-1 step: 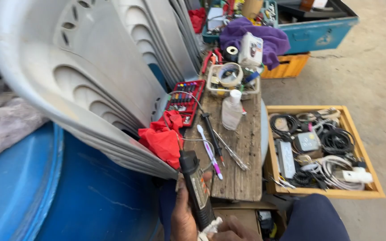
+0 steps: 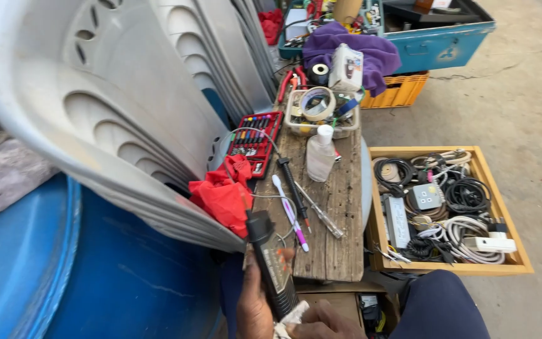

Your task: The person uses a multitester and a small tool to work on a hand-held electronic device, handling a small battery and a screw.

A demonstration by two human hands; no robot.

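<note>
Fingers of my left hand (image 2: 253, 307) wrap the lower body of a black tester (image 2: 270, 263), thumb pressed on its orange-labelled face — clamped firmly, the tool tilted up and away over the near end of the plank (image 2: 334, 245). My right hand (image 2: 324, 325) sits at the tester's base, curled around a scrap of white cloth (image 2: 291, 317) that touches the tool; I cannot tell how tightly it closes, as the frame edge cuts it off.

Just past the tester's tip lies a red rag (image 2: 224, 194), with thin wire trailing across it. Beside it on the plank rest a white-and-pink pen (image 2: 290, 213), a black probe (image 2: 293, 185) and a clear-handled screwdriver (image 2: 321, 213), all roughly parallel. Farther up stand a clear bottle (image 2: 320, 154) with a white cap, a red case of bits (image 2: 255, 141) and a tub (image 2: 296, 122) holding rolls of tape.

At the far end, a purple cloth (image 2: 377, 53) drapes before a blue toolbox (image 2: 446, 34). To the right, on the concrete, a wooden tray (image 2: 472, 269) holds coiled cables and sockets. Stacked grey chairs (image 2: 127, 113) lean at left above a blue drum (image 2: 95, 276) — my dark trouser knee (image 2: 446, 307) shows at bottom right.
</note>
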